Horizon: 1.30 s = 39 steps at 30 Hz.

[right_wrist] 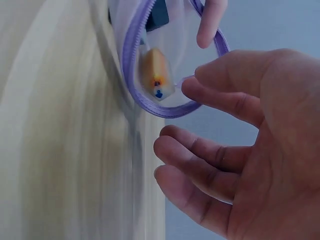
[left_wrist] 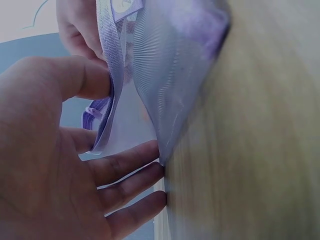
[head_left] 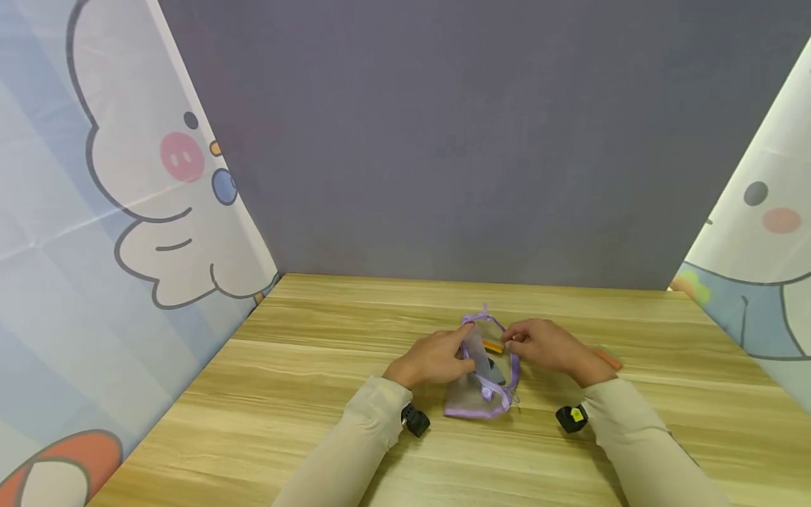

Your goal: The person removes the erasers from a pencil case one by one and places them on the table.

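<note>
A see-through mesh pouch (head_left: 461, 396) with purple zipper edging lies on the table, its mouth spread wide. My left hand (head_left: 436, 357) pinches the left side of the rim between thumb and index finger; the other fingers reach out along the mesh in the left wrist view. At the opposite side, the thumb and index fingertips of my right hand (head_left: 546, 345) pinch the purple edging (right_wrist: 165, 111). Inside the pouch lie an orange-yellow piece (right_wrist: 157, 70) with a small blue print at its end and a dark block (right_wrist: 159, 15).
An orange flat item (head_left: 607, 358) lies on the wooden table (head_left: 304, 366), partly hidden behind my right wrist. A grey panel (head_left: 456, 141) stands along the back edge, and printed cloth (head_left: 57, 296) hangs at both sides.
</note>
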Motion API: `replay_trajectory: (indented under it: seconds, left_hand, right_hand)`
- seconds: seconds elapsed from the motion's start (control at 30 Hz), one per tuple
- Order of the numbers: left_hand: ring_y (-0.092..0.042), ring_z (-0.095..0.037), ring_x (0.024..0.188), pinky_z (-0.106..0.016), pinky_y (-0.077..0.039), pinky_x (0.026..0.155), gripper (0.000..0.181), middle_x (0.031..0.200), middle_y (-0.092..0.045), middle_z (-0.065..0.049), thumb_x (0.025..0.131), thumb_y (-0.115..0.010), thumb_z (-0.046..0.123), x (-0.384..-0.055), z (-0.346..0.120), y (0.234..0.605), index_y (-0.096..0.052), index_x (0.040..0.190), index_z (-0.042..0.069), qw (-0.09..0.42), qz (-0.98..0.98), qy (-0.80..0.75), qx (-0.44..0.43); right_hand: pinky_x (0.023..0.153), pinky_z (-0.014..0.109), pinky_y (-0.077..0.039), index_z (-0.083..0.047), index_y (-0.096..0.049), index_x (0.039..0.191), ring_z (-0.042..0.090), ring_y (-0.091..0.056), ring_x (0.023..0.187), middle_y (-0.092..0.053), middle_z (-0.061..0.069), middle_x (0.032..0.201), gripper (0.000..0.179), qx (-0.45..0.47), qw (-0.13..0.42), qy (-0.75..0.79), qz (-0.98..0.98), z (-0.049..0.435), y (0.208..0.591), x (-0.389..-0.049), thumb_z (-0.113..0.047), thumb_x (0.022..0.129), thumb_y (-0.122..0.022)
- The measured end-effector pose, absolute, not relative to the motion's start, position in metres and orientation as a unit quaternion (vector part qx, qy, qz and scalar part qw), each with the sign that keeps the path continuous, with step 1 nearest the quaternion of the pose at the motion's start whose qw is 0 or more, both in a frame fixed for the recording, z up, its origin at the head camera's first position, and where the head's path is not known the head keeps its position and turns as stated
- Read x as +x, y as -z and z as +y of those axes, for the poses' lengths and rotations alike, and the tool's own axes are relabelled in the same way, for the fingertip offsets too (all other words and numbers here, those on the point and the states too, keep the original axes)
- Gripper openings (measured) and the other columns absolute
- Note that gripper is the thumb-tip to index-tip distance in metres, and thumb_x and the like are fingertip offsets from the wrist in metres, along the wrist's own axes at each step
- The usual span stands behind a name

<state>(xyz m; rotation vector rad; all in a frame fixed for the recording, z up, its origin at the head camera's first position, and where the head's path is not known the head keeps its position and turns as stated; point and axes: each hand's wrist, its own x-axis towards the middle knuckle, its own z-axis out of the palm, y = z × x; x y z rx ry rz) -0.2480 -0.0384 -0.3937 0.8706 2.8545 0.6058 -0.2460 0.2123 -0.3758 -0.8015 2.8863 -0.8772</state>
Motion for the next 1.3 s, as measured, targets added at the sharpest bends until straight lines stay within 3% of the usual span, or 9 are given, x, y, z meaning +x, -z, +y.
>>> replay_trajectory:
  seconds: [0.07,0.3,0.6,0.9,1.3]
  left_hand:
    - [-0.054,-0.012,0.099,-0.034,-0.047,0.085,0.078,0.145,-0.054,-0.002,0.093,-0.06,0.043,-0.248,-0.039,0.394,-0.026,0.161,0.025,0.046,0.936,-0.199,0.286]
    - [-0.052,-0.018,0.128,-0.04,-0.046,0.099,0.078,0.15,-0.049,-0.003,0.094,-0.058,0.044,-0.246,-0.038,0.394,-0.023,0.162,0.025,0.049,0.936,-0.195,0.289]
    - [-0.053,-0.018,0.126,-0.039,-0.047,0.097,0.079,0.149,-0.05,-0.004,0.094,-0.058,0.043,-0.246,-0.038,0.395,-0.021,0.162,0.025,0.052,0.935,-0.191,0.294]
    - [-0.046,-0.023,0.135,-0.043,-0.043,0.104,0.079,0.152,-0.046,-0.004,0.095,-0.057,0.044,-0.246,-0.038,0.393,-0.02,0.162,0.026,0.059,0.937,-0.184,0.29]
    - [-0.055,-0.016,0.116,-0.037,-0.048,0.09,0.079,0.144,-0.054,-0.005,0.093,-0.058,0.042,-0.248,-0.038,0.396,-0.022,0.162,0.025,0.043,0.934,-0.183,0.304]
  right_hand:
    - [0.075,0.039,-0.053,-0.006,-0.073,0.11,0.016,-0.065,0.086,-0.071,0.001,0.095,0.019,-0.264,0.001,0.274,0.925,0.211,0.377,-0.246,-0.014,0.096,-0.063]
    - [0.073,0.038,-0.053,-0.004,-0.072,0.114,0.012,-0.062,0.079,-0.07,-0.001,0.091,0.023,-0.262,-0.016,0.248,0.933,0.205,0.381,-0.245,-0.013,0.094,-0.065]
    - [0.07,0.037,-0.051,-0.003,-0.071,0.117,0.011,-0.059,0.076,-0.067,-0.002,0.089,0.029,-0.243,-0.013,0.223,0.944,0.2,0.381,-0.243,-0.018,0.092,-0.068]
    - [0.069,0.037,-0.052,-0.003,-0.071,0.116,0.009,-0.059,0.075,-0.068,-0.001,0.091,0.029,-0.237,-0.012,0.21,0.948,0.2,0.382,-0.244,-0.02,0.092,-0.069]
    - [0.068,0.038,-0.052,-0.006,-0.071,0.114,0.011,-0.059,0.076,-0.067,-0.001,0.092,0.03,-0.215,-0.007,0.199,0.956,0.196,0.385,-0.244,-0.022,0.09,-0.074]
